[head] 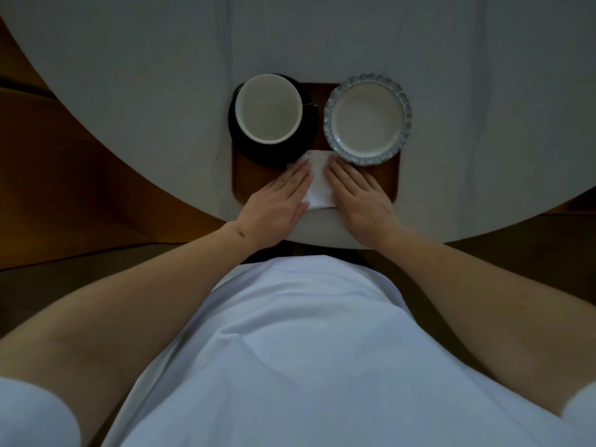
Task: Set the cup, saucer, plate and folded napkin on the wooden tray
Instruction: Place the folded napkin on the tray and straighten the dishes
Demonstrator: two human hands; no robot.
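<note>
A wooden tray lies at the near edge of a round table. On its left part stands a white cup on a black saucer. To the right sits a white plate with a scalloped blue-grey rim. A folded white napkin lies on the tray's front middle, just below the cup and the plate. My left hand rests flat on the napkin's left side with straight fingers. My right hand lies flat on its right side. Both hands cover the napkin's edges.
The table is round and covered with a pale cloth. Its near edge curves just below the tray. Brown floor and a wooden shape show at the left. My white shirt fills the lower view.
</note>
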